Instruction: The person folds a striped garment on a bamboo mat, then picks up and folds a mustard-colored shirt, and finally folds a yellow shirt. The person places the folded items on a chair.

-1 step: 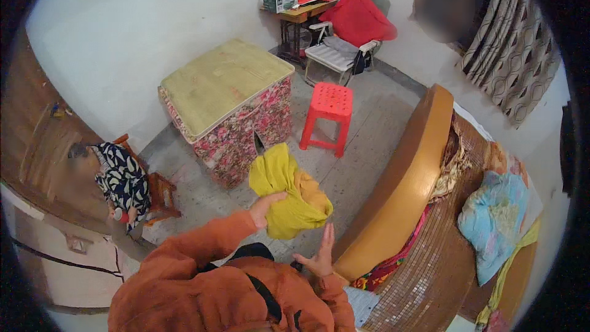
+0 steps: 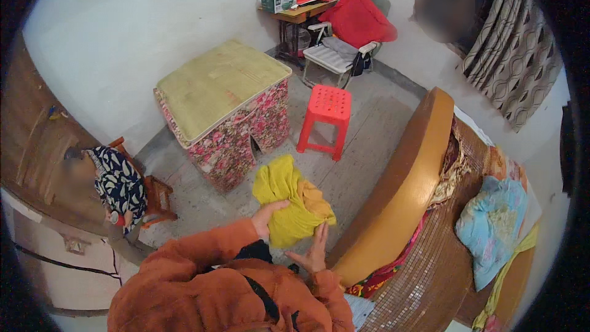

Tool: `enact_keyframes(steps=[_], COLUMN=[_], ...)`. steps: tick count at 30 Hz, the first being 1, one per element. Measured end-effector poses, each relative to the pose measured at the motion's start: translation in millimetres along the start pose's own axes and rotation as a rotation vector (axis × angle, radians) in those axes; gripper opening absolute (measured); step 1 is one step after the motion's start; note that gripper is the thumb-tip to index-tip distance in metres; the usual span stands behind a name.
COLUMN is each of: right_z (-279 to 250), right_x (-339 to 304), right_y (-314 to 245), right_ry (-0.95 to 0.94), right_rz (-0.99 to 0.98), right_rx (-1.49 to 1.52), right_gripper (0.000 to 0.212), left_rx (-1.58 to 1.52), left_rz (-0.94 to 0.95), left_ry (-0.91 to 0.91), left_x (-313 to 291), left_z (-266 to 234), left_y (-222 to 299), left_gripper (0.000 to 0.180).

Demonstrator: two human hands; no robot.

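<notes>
A crumpled yellow cloth point(image 2: 279, 200) with a paler orange-yellow fold point(image 2: 316, 203) on its right side is held up in front of me over the floor. My left hand point(image 2: 268, 217) grips its lower left edge, with the thumb lying on top and the other fingers hidden beneath. At the lower right edge, my right hand point(image 2: 313, 251) has its fingers stretched out and the thumb apart. Those fingertips meet the cloth's edge but are not closed round it. Orange sleeves cover both of my forearms.
Ahead stands a table point(image 2: 224, 86) with a floral cover, beside a red plastic stool point(image 2: 326, 117). A bed with a wooden footboard point(image 2: 399, 190) and a blue pillow point(image 2: 495, 224) is at right. A seated person point(image 2: 120, 184) is at left. Farther back are a folding chair point(image 2: 335, 58) and desk point(image 2: 295, 15).
My right hand has moved up to the cloth's lower right edge. The yellow cloth sits slightly lower and farther right, still in my left hand. The view has shifted a little.
</notes>
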State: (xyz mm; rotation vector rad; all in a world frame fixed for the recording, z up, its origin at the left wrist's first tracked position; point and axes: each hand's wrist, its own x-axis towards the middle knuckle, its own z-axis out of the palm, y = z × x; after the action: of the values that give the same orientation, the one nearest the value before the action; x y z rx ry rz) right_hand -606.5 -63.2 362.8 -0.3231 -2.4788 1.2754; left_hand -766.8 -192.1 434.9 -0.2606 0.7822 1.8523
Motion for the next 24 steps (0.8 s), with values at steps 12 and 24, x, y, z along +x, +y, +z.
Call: enact_keyframes(steps=[12,24], right_z=[56,80], right_x=[240,492], right_y=[66,119], right_ry=[0.245,0.327], right_rz=[0.172,0.324], right_rx=[0.518,0.720], right_gripper=[0.042,0.041], left_rx=[0.048,0.057], left_rz=[-0.103,-0.129], left_ry=[-0.057,0.047], left_x=[168,263], left_z=[-5,-74], left_y=[144,302], left_gripper=[0.046,0.038])
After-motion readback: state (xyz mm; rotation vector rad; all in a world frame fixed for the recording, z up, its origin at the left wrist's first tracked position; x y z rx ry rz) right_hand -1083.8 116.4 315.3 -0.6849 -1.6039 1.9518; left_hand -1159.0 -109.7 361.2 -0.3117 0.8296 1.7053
